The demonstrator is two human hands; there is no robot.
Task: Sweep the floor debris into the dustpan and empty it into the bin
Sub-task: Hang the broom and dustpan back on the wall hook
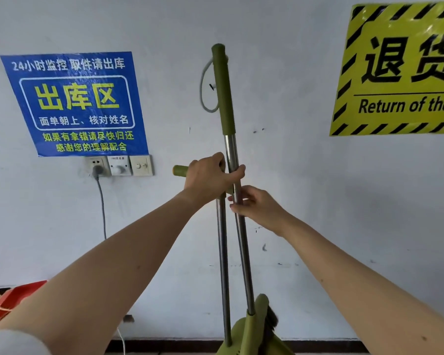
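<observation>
Broom [230,149] & dustpan [222,265] upright by wall [318,201], poles side by side. L hand [210,175] clenches dustpan grip plus broom pole; R hand [256,206] curls round broom's steel just below. Prob light, stiff; bare steel slick, so green sleeve [223,85] grips better.

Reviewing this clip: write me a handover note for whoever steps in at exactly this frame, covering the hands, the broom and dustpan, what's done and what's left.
Left hand: grips the green top end of the dustpan handle, fingers also hooked round the broom pole.
Right hand: holds the broom pole just below the left.
Things: broom and dustpan stand upright together in front of the wall, heads down at the bottom edge of view. No debris or bin in view.
Done: tools in hand only.
Left: separate them, sweep, empty into the bin.
</observation>
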